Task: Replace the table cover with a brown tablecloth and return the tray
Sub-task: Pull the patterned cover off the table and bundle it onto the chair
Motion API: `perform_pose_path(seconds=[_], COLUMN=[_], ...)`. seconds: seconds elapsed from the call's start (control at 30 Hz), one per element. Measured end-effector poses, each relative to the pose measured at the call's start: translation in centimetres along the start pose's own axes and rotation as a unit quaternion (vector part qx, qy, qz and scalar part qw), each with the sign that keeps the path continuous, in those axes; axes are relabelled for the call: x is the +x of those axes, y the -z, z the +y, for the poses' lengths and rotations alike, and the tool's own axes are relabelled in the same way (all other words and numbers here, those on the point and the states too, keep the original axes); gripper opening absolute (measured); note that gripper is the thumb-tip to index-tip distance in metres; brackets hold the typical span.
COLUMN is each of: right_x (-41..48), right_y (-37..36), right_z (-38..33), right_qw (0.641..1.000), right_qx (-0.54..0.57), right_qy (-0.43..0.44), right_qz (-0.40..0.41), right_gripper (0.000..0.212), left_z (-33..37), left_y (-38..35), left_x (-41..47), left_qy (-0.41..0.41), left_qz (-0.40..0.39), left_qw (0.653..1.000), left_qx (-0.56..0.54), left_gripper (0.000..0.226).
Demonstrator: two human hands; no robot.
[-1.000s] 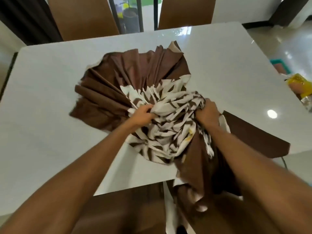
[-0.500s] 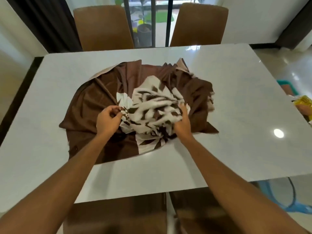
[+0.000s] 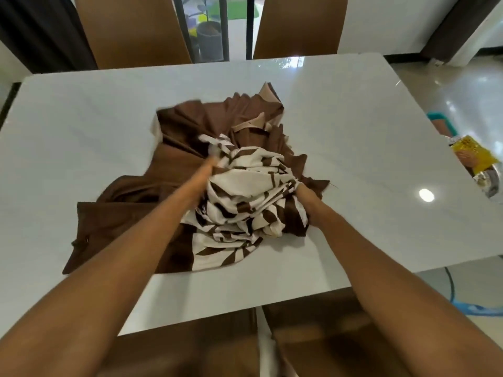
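Gripping: my right hand (image 3: 302, 192) clutches the brown tablecloth (image 3: 245, 186).
Blur: my left hand (image 3: 211, 162) is buried in folds; I cannot tell its grip.
Tablecloth: bunched in the middle of the surface (image 3: 353, 131).
Risk: uneven pulling could tangle it or drag it off the near edge.

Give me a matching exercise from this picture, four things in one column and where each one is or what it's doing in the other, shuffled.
1 tablecloth
2 right hand
3 chairs
4 yellow packet

A beyond the far edge of the table
B bunched in the middle
C at the view's right edge
D gripping the tablecloth

Pairs: 1-B, 2-D, 3-A, 4-C
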State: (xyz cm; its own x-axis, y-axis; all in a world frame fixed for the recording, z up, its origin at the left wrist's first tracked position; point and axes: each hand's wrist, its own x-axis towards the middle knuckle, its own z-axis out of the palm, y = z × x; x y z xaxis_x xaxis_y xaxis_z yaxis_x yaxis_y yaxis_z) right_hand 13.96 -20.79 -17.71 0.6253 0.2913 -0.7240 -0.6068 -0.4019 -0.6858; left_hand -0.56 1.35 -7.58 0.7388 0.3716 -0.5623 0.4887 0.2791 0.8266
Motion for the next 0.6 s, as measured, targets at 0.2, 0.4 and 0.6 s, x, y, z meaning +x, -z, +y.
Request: perform_pose_path(seconds=[0.2, 0.4, 0.6], right_x=[-3.5, -7.0, -7.8], right_y=[-0.7, 1.9, 4.1], right_z=[-1.3, -4.4, -8.3], right_qw=[0.941, 0.904, 0.965], right_qx=[-0.292, -0.361, -0.144], right_qy=[0.171, 0.230, 0.115], right_qz=[0.020, -0.004, -0.184], right_gripper=[0.028, 0.087, 0.102], left_z=[-1.3, -2.6, -7.3], left_y=[-4.2, -0.3, 5.8], left_x=[-2.7, -5.1, -7.8], left_qy=[0.065, -0.052, 0.045], left_qz=[-0.100, 0.122, 0.378], left_qw=[0.993, 0.923, 0.860], left_qx=[0.017, 0.361, 0.340], left_gripper=[0.030, 0.037, 0.104])
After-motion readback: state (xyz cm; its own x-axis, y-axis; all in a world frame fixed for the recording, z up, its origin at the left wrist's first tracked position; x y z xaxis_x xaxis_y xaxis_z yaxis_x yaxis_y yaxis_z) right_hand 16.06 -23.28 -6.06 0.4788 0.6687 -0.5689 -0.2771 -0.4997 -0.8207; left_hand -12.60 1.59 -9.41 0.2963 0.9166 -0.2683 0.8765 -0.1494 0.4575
